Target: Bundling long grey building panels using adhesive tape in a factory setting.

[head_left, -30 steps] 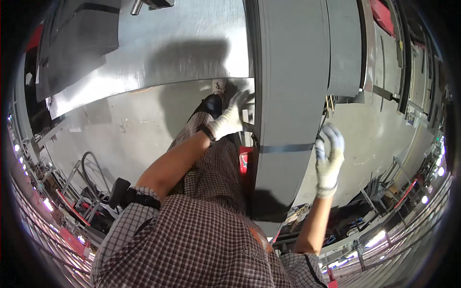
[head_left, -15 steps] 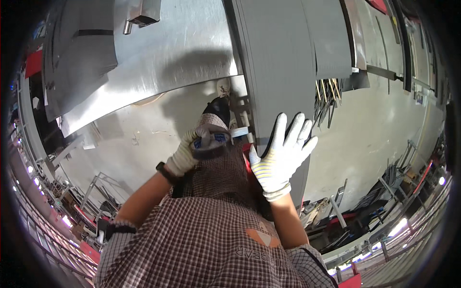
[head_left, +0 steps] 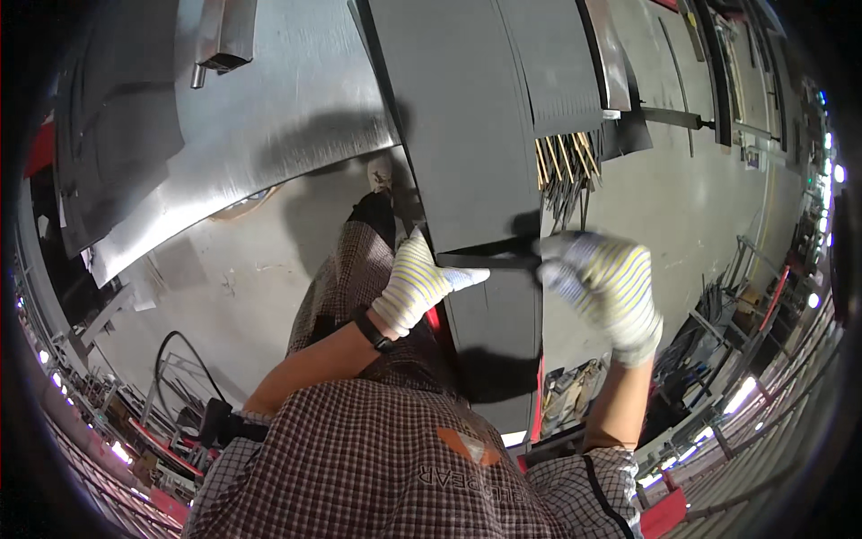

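Note:
A long stack of flat grey sheets (head_left: 480,171) runs away from me. Across its near part stretches a dark tape-like strip (head_left: 489,260). My right hand (head_left: 606,283), in a striped work glove and slightly blurred, is closed on the strip's right end beyond the stack's right edge. At the left edge, my left hand (head_left: 417,283) wears a matching glove. Its thumb lies out over the top sheet just below the strip; the other fingers are partly hidden, with one tip pointing away. The dark roll seen earlier is not clearly visible.
Left of the stack, a shiny metal-topped table (head_left: 296,99) carries a metal block (head_left: 224,40) and dark sheets (head_left: 126,135). Thin rods (head_left: 566,166) stick out by the stack's far right. Metal scraps and racks (head_left: 700,359) stand farther right on the floor.
The dark roll has left my left hand, which moved right to the stack's edge. My right hand lifted off the sheets, moved right and closed. The strip now spans the stack.

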### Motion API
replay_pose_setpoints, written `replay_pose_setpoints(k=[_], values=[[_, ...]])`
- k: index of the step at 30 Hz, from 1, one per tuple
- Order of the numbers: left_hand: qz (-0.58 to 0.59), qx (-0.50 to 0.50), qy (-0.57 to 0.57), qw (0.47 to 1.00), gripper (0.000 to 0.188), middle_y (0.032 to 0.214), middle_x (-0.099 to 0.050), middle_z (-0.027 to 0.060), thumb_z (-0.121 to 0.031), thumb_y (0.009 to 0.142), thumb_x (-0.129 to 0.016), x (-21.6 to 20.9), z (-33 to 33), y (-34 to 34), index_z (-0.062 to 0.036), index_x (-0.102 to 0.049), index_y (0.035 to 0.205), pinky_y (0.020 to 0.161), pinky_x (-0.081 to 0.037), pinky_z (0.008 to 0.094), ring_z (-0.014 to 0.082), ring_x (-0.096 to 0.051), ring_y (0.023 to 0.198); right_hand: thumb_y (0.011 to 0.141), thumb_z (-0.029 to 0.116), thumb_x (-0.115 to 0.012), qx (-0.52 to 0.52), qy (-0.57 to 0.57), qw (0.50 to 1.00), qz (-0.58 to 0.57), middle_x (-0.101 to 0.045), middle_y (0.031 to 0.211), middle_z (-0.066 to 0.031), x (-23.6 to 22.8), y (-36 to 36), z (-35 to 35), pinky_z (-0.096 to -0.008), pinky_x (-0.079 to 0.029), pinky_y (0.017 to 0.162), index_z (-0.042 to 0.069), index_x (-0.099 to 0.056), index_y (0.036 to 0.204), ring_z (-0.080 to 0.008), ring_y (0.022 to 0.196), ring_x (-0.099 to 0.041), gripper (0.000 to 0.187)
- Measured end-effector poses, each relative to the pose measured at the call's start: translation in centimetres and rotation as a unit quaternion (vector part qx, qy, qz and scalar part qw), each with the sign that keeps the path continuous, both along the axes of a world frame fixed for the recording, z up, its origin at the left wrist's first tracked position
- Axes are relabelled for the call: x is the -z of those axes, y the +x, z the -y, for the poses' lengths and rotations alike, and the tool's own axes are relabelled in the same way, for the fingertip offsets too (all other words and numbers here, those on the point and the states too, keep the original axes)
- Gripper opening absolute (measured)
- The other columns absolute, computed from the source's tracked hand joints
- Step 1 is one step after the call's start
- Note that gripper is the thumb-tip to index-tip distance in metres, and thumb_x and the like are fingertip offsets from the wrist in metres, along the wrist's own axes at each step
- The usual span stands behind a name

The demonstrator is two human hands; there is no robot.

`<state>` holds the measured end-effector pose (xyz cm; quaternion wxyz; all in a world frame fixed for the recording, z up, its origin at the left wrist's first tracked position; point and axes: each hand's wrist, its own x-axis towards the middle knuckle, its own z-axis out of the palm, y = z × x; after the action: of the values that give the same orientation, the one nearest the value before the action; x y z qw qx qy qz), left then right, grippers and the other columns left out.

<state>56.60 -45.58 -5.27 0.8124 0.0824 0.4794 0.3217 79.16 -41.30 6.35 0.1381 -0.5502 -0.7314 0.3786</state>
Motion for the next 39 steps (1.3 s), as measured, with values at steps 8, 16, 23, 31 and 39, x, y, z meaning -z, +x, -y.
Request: replay_pose_setpoints(k=[8, 16, 23, 31, 39], values=[[-0.13, 0.086, 0.182, 0.971, 0.066, 0.118, -0.062, 0.0086, -0.012, 0.076, -0.085, 0.0, -0.3, 0.4, -0.0001, -0.049, 0.129, 0.096, -0.051, 0.0334, 0.0155, -0.059, 0.105, 0.087, 0.017, -0.073, 0.131, -0.176, 0.969, 0.116, -0.071, 0.085, -0.0101, 18.8, 6.6, 3.1, -0.0306, -0.054, 0.071, 0.005, -0.071, 0.098, -0.0214, 0.074, -0.067, 0.016], [-0.306, 0.081, 0.332, 0.889, 0.068, 0.121, -0.06, 0.0153, -0.016, 0.09, -0.069, -0.8, -0.8, -0.1, 0.0059, -0.032, 0.143, 0.098, -0.048, 0.0354, 0.0213, -0.058, 0.108, 0.095, 0.062, -0.046, 0.011, -0.228, 0.973, 0.016, -0.054, 0.132, -0.0331, 6.6, 0.3, -2.1, -0.0457, -0.041, 0.105, -0.007, -0.051, 0.134, -0.045, 0.127, -0.049, 0.08], [-0.152, 0.08, 0.187, 0.967, 0.078, 0.13, -0.055, 0.0128, -0.017, 0.097, -0.061, -0.6, -3.7, -0.7, -0.0018, -0.012, 0.155, 0.107, -0.04, 0.0335, 0.0227, -0.054, 0.117, 0.098, 0.05, -0.049, 0.076, -0.06, 0.995, 0.028, -0.058, 0.123, -0.0324, 11.3, -0.9, -1.9, -0.0462, -0.04, 0.105, -0.008, -0.056, 0.126, -0.0485, 0.119, -0.052, 0.064], [-0.065, 0.024, 0.149, 0.986, 0.082, 0.141, -0.046, 0.0148, -0.011, 0.092, -0.069, 0.4, -0.1, 0.3, -0.0006, -0.015, 0.154, 0.106, -0.041, 0.0366, 0.0228, -0.052, 0.12, 0.099, 0.042, -0.051, 0.1, -0.033, 0.992, 0.075, -0.058, 0.12, -0.0361, 12.8, 0.3, 3.2, -0.048, -0.041, 0.103, -0.01, -0.057, 0.124, -0.0496, 0.117, -0.053, 0.058], [-0.154, 0.037, 0.18, 0.971, 0.101, 0.136, -0.044, 0.0147, -0.022, 0.082, -0.082, 0.5, 2.0, 0.2, -0.0008, -0.011, 0.151, 0.109, -0.036, 0.0369, 0.0213, -0.046, 0.123, 0.094, 0.033, -0.063, 0.004, 0.074, 0.969, 0.234, -0.058, 0.124, -0.0283, 7.9, 0.6, 4.2, -0.0475, -0.041, 0.103, -0.004, -0.054, 0.131, -0.0457, 0.116, -0.055, 0.053]])
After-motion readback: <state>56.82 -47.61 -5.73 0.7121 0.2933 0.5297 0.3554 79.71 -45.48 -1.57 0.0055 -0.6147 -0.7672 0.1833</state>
